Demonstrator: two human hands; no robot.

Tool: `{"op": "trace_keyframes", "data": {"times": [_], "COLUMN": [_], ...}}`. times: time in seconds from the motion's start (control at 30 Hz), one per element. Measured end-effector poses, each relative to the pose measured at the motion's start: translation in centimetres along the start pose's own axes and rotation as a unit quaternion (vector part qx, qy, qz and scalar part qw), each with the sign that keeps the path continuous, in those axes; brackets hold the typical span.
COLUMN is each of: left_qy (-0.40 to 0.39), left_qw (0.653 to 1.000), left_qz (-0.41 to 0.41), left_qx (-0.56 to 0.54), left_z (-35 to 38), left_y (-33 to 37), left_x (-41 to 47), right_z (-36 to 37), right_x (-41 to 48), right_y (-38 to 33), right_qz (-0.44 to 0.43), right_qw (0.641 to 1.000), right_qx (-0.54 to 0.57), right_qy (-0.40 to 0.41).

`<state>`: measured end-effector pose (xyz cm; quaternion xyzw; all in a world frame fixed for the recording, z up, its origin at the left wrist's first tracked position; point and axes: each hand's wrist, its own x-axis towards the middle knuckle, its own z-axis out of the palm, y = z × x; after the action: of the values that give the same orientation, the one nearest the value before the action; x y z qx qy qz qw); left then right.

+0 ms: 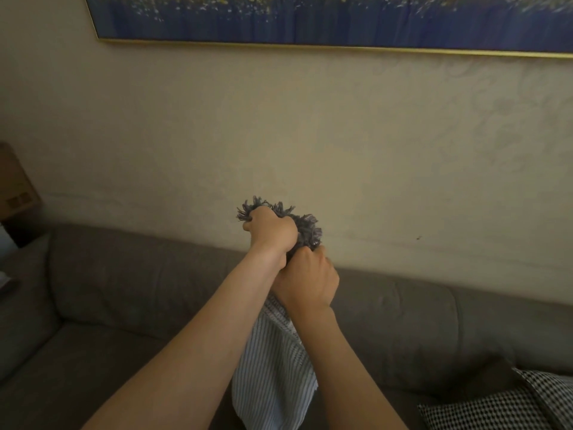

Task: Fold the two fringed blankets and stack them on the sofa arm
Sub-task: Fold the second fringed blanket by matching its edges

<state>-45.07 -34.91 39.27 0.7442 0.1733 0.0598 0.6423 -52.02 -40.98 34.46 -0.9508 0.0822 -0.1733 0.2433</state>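
Observation:
A blue-and-white striped blanket (274, 373) with a grey-blue fringe (305, 228) hangs in the air over the grey sofa (124, 305). My left hand (271, 231) grips its fringed top edge in a fist, with tassels sticking out above. Just below it and to the right, my right hand (307, 282) grips the same bunched cloth. The blanket's lower part drops between my forearms and out of the bottom of the view. A black-and-white checked fabric (508, 401) lies on the seat at the lower right; I cannot tell whether it is the second blanket.
The sofa back runs across the middle, with a beige wall behind it. A gold-framed blue painting (310, 20) hangs above. A cardboard box (15, 187) stands at the far left beyond the sofa arm (21, 290).

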Motion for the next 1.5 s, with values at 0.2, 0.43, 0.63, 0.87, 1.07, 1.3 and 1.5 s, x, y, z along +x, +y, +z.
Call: {"op": "trace_keyframes", "data": {"times": [0.2,0.43,0.63,0.87,1.07,1.3,1.5], "left_qy": [0.02,0.053,0.038,0.016,0.065,0.145,0.078], "left_qw": [1.0,0.977,0.96,0.948,0.932,0.905,0.914], "left_qz": [-0.009,0.056,0.125,0.221,0.307,0.377,0.37], "left_qx": [-0.011,0.198,0.247,0.228,0.182,0.13,0.148], "left_z": [-2.2,-4.4,-4.7,-5.5,-5.0,-4.3,-5.9], "left_y": [0.9,-0.9,-1.7,-1.0,0.2,-0.9,-1.5], "left_x": [0.8,0.3,-0.1,0.2,0.1,0.2,0.6], "right_z": [-1.5,-4.8,-5.8,-6.6,-6.1,-7.3,-8.1], "right_x": [1.9,3.7,3.8,4.3,4.0,3.6,3.0], "right_y": [2.2,4.1,5.4,6.7,6.5,6.1,5.6], "right_qz": [-0.051,-0.102,-0.127,-0.167,-0.078,-0.025,-0.118], "right_qw": [0.996,0.985,0.966,0.971,0.988,0.973,0.895], "right_qx": [0.048,-0.039,-0.081,-0.056,0.115,0.185,0.388], "right_qy": [-0.059,-0.131,-0.209,-0.165,-0.067,-0.136,-0.188]}}
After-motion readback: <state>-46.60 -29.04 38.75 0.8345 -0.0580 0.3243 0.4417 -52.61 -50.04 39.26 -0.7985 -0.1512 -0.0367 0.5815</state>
